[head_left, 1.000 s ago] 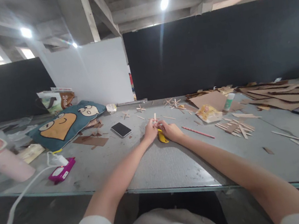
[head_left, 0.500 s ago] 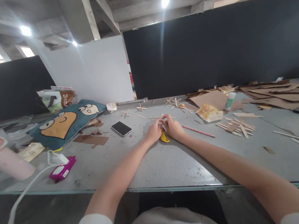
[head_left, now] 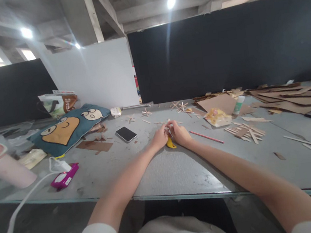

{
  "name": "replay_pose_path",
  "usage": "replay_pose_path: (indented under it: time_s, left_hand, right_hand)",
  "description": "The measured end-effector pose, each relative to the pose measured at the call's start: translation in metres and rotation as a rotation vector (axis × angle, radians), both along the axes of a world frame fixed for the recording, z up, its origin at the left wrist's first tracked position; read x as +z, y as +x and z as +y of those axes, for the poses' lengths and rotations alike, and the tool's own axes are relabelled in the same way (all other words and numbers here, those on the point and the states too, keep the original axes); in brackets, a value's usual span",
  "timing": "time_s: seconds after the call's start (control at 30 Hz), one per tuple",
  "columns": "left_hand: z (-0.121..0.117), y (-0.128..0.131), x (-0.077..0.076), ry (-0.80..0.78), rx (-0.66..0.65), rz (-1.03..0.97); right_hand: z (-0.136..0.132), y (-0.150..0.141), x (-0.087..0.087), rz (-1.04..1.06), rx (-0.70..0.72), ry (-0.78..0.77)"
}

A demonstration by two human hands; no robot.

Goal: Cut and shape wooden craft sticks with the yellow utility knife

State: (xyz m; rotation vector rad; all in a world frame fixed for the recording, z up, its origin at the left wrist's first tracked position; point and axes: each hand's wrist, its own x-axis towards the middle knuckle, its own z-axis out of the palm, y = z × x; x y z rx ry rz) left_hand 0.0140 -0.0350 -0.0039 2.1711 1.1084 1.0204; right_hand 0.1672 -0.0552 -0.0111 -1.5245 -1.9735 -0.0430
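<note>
Close together over the middle of the table, my left hand [head_left: 160, 136] and my right hand [head_left: 179, 132] meet at the fingertips. The fingers of both are curled and pinched around something small and pale that I cannot make out. Just below them, between the two palms, a small yellow object [head_left: 171, 143] with a curved, banana-like shape shows in part; its upper end is hidden by the fingers. A red-and-white striped stick [head_left: 206, 137] lies on the table right of my right hand. Behind the hands lie a few thin wooden sticks [head_left: 160, 122].
Left of my hands lie a phone [head_left: 126, 134], a cushion [head_left: 68, 128] and a purple power strip [head_left: 65, 176] with a white cable. At right are a pile of wooden sticks [head_left: 247, 132], a glue stick [head_left: 238, 105], a yellow packet [head_left: 217, 117] and cardboard sheets [head_left: 293, 98]. Star-shaped stick pieces [head_left: 182, 107] lie behind.
Almost nothing differs. Both hands stay pinched together at the same spot, with only slight finger movement, and the yellow object has shifted very little.
</note>
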Motion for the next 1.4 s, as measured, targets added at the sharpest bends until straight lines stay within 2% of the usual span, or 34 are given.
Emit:
replay_pose_path:
  time_s: [0.63,1.1,1.4]
  left_hand:
    - [0.002,0.001,-0.002,-0.007,0.015,-0.012]
    - [0.004,0.002,-0.004,-0.029,0.049,-0.079]
    - [0.017,0.001,-0.009,-0.104,0.089,-0.180]
  right_hand:
    - [0.008,0.002,-0.008,-0.047,0.027,0.053]
    - [0.005,0.001,-0.004,-0.046,0.051,0.022]
    - [0.003,-0.006,-0.004,-0.002,0.077,-0.043]
